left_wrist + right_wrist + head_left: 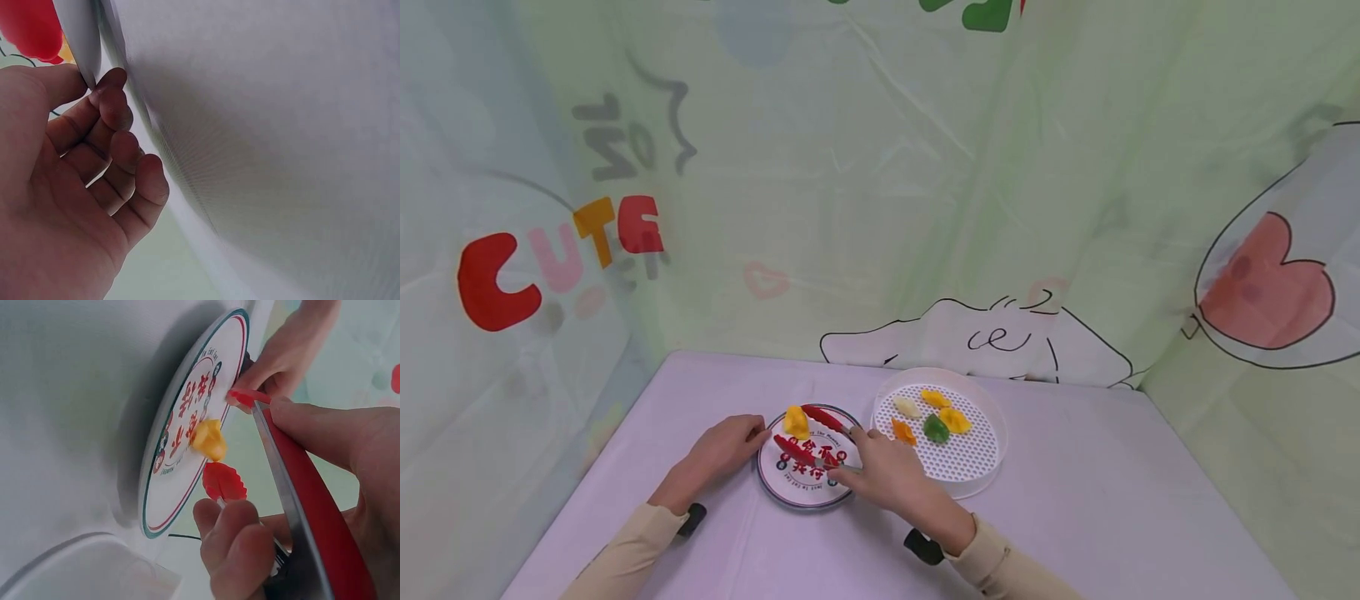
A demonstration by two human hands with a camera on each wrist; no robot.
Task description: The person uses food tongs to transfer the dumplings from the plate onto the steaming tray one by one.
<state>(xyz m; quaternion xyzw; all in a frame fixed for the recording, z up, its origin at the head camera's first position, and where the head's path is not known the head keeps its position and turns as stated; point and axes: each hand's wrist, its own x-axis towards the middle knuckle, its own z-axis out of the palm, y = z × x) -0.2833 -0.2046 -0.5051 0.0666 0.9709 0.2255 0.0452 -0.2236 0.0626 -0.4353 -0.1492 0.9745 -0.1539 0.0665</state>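
Observation:
A white plate with red characters and a dark rim lies on the table. My left hand is at its left edge, thumb and forefinger pinching the rim; the left wrist view shows the other fingers loosely curled beneath. Tongs with red tips are gripped in my right hand, which reaches over the plate's right side. Their arms stand apart. Between the red tips, near the plate's far-left edge, sits a yellow dumpling-shaped piece. In the right wrist view one scalloped tip shows close by this piece.
Right of the plate stands a round white steamer tray with a perforated base. It holds several coloured pieces, among them a green one and an orange one. Printed cloth walls enclose the table at the back and sides.

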